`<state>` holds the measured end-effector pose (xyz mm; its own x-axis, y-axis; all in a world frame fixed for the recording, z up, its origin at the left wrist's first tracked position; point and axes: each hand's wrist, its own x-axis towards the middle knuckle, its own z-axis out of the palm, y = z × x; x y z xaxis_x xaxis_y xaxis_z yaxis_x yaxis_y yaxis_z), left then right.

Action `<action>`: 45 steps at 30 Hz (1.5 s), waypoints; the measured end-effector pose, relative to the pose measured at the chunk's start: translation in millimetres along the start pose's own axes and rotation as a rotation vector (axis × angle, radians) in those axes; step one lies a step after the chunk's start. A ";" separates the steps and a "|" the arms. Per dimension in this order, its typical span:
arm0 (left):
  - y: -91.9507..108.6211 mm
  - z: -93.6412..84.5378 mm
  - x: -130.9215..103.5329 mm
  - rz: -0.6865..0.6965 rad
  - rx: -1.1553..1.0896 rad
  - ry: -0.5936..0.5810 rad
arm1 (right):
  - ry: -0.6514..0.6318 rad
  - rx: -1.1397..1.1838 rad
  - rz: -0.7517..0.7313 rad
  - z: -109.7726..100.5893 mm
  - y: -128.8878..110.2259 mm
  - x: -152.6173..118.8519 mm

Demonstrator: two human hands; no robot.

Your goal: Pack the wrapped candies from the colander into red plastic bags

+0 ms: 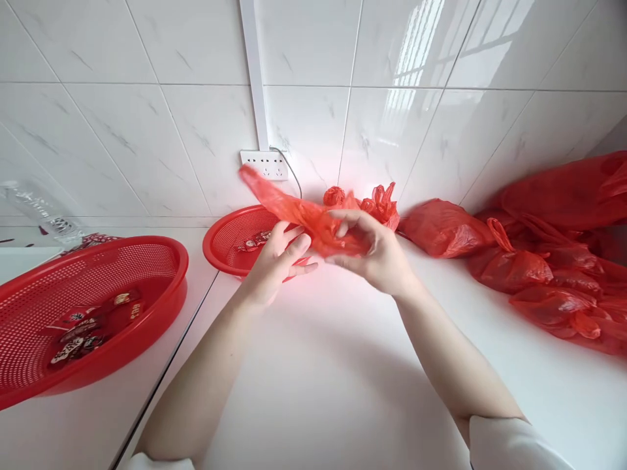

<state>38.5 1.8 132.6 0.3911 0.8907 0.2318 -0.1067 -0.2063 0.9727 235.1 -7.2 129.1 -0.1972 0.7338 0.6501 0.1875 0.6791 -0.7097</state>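
Observation:
A thin red plastic bag point(318, 225) is held up above the white tabletop, slightly blurred, with one end trailing to the upper left. My right hand point(375, 251) curls its fingers and thumb around the bag's right part. At the bag's near left edge, my left hand point(277, 261) has thumb and forefinger close together on the plastic, while its lower fingers stretch out to the right. Behind my left hand stands a small red basket point(220, 245), partly covered, with a few red wrapped pieces point(255, 241) inside.
At left, a large red perforated basket point(166, 261) contains several dark-red wrapped packets point(83, 333). A clear plastic bottle point(42, 209) lies behind it. Filled red bags point(519, 267) crowd the right side. Knotted red bags point(382, 205) and a power strip point(264, 164) are by the tiled wall.

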 end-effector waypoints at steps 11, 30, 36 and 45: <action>-30.3 -7.0 18.6 -0.113 0.027 0.166 | -0.318 -0.356 0.110 -25.6 -13.2 -29.4; -32.5 5.9 14.5 0.139 0.323 0.263 | -0.235 -0.314 -0.155 -12.0 -8.8 -32.9; -50.9 12.5 22.5 0.109 0.289 0.387 | -0.046 -0.158 0.002 35.6 22.2 -35.8; -54.0 7.6 23.7 0.148 0.322 0.479 | -0.792 -0.061 0.295 15.3 27.9 -34.1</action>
<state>60.4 31.0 85.6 -0.0706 0.9112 0.4059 0.1832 -0.3882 0.9032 232.4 -13.5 83.0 -0.7442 0.6667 0.0424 0.3837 0.4786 -0.7898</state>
